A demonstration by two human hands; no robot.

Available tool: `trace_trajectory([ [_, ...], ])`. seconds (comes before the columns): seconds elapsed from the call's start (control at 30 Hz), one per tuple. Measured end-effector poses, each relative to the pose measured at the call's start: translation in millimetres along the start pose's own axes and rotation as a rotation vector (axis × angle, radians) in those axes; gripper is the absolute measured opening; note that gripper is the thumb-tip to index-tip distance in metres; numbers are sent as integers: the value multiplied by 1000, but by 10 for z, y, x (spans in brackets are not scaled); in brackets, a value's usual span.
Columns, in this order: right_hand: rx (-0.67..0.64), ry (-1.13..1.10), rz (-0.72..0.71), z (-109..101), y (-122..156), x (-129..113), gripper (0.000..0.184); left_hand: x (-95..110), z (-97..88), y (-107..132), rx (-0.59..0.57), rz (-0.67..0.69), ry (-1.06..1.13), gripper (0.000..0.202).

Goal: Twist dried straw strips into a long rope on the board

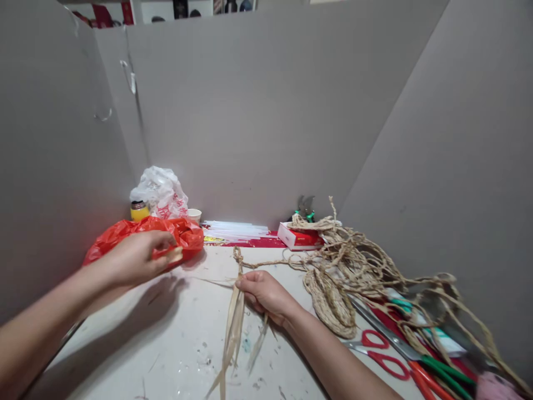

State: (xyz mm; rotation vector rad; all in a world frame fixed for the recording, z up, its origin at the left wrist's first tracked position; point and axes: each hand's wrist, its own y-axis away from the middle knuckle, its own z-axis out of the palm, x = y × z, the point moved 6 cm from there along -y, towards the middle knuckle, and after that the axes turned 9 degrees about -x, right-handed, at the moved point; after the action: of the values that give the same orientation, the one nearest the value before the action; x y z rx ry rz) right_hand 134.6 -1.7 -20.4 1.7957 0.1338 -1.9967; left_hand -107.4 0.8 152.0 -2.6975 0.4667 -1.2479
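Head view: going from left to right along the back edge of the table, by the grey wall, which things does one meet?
White plastic bag → paper cup → bundle of white sticks → red and white box.

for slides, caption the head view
Right hand pinches straw strips at braided cord; left hand holds pale strip by red bag

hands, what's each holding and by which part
Right hand pinches the straw strips at their top, under the braided cord. Left hand grips a pale strip end.
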Motion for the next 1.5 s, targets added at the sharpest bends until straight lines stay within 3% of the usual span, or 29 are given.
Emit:
trace_trajectory([
  [0.07,-32,-40,13,17,2,8,31,-65,357,-8,-118,73,-166,11],
  [0.2,-85,-50,0,52,1,3,33,-155,1238,13,-392,37,33,17],
  [0.3,-71,-6,-29,41,-10,-3,35,-169,1668,-63,-372,-14,215,18],
  [0.4,-31,41,-60,11,-15,-20,35,-188,1872,-162,-358,-23,369,17],
  [0.57,0,100,-71,-8,2,-63,28,-280,1959,-201,-401,-125,563,19],
  [0.93,-26,225,-54,6,31,-64,35,-313,1956,-154,-325,-128,457,15],
  [1.17,-29,200,-66,39,53,-84,31,-322,1953,-136,-353,-147,495,19],
  [1.4,-64,186,-64,16,55,-68,32,-333,1990,-83,-367,-281,751,20],
  [1.5,-98,113,-39,-27,57,-63,36,-326,1858,-134,-274,-299,813,21],
])
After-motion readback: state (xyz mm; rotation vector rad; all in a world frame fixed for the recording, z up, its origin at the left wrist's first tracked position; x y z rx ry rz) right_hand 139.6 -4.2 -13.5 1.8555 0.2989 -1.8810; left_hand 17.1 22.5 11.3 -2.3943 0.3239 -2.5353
